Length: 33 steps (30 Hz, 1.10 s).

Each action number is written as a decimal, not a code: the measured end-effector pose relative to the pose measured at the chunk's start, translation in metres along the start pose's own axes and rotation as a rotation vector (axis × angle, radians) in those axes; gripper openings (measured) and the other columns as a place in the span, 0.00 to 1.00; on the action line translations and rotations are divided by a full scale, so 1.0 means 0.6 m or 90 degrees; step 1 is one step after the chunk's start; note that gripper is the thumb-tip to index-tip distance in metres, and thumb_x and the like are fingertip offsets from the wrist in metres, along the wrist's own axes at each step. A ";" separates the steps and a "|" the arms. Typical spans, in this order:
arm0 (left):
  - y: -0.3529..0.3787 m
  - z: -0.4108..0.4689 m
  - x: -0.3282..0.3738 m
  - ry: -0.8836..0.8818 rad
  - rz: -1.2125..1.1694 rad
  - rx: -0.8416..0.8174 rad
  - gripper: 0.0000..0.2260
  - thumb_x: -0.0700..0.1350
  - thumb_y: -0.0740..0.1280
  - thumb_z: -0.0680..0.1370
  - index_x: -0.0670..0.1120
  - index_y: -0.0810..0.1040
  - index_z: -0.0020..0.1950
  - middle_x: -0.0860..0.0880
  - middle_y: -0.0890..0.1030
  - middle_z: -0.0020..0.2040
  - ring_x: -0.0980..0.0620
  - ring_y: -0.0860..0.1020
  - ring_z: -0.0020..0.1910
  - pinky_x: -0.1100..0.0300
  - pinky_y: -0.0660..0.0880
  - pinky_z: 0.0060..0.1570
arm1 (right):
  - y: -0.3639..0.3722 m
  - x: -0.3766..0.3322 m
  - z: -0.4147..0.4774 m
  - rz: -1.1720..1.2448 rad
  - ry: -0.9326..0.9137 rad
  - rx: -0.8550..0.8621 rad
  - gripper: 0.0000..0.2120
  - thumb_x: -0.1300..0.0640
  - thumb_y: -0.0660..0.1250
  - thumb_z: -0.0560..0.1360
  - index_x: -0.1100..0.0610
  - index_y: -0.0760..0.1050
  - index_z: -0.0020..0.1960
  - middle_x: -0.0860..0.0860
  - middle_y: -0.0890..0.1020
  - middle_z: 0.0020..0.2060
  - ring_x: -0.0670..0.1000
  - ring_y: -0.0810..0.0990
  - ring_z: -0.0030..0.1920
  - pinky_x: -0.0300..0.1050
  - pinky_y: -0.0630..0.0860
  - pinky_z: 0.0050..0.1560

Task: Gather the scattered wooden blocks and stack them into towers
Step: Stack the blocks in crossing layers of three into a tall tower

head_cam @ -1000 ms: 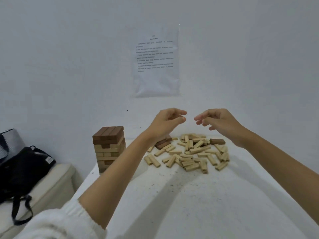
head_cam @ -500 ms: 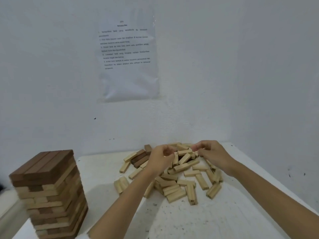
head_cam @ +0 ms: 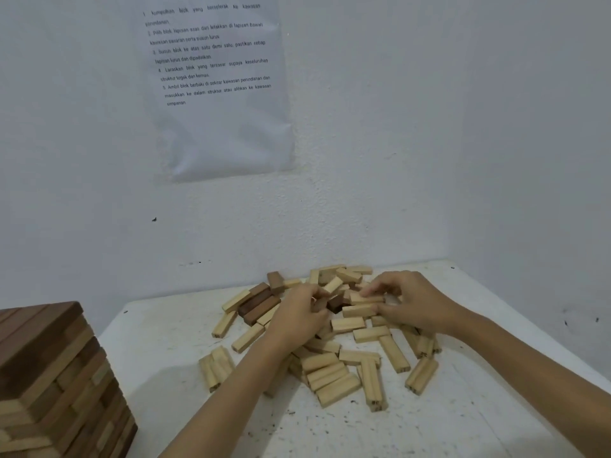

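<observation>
Many smooth oblong wooden blocks [head_cam: 325,375]

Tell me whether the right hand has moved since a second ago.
Yes. The right hand has come down from above the block pile onto its far blocks.

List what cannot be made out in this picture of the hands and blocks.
Head view only.
Left hand and right hand: whether either grips a block; the hands themselves hide it.
Pile of blocks: middle covered by both hands.
Tower: cut by left and bottom edges.
Wall sheet: title cut by top edge.
</observation>
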<state>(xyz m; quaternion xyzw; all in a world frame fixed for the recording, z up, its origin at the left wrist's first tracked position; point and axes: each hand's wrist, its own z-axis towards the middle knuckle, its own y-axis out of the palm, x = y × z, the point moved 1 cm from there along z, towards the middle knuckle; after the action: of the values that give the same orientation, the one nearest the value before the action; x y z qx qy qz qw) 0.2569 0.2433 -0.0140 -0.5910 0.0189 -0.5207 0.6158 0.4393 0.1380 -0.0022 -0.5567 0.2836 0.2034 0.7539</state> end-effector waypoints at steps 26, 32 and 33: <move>0.021 0.027 0.005 0.045 0.017 0.013 0.15 0.40 0.71 0.73 0.47 0.77 0.59 0.51 0.81 0.46 0.56 0.77 0.43 0.63 0.74 0.48 | 0.019 0.059 0.064 -0.192 0.014 -0.036 0.21 0.54 0.67 0.76 0.25 0.70 0.50 0.39 0.77 0.53 0.49 0.69 0.55 0.52 0.68 0.60; -0.013 0.019 0.010 -0.058 -0.207 0.117 0.13 0.42 0.72 0.73 0.50 0.78 0.56 0.53 0.80 0.43 0.60 0.78 0.42 0.73 0.74 0.37 | -0.002 0.026 0.042 -0.125 -0.075 -0.063 0.13 0.56 0.69 0.76 0.42 0.74 0.56 0.41 0.81 0.44 0.44 0.67 0.53 0.39 0.63 0.50; -0.020 0.018 0.011 -0.076 -0.247 0.127 0.14 0.43 0.72 0.73 0.51 0.77 0.57 0.52 0.81 0.46 0.59 0.79 0.44 0.72 0.74 0.37 | -0.004 0.019 0.038 -0.109 -0.082 -0.056 0.13 0.57 0.70 0.75 0.43 0.74 0.56 0.43 0.81 0.44 0.44 0.68 0.51 0.39 0.65 0.47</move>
<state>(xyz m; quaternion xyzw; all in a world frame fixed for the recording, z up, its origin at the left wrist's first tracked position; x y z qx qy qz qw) 0.2594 0.2496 0.0023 -0.5498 -0.1829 -0.5926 0.5595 0.4541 0.1593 -0.0032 -0.5969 0.1765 0.1857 0.7603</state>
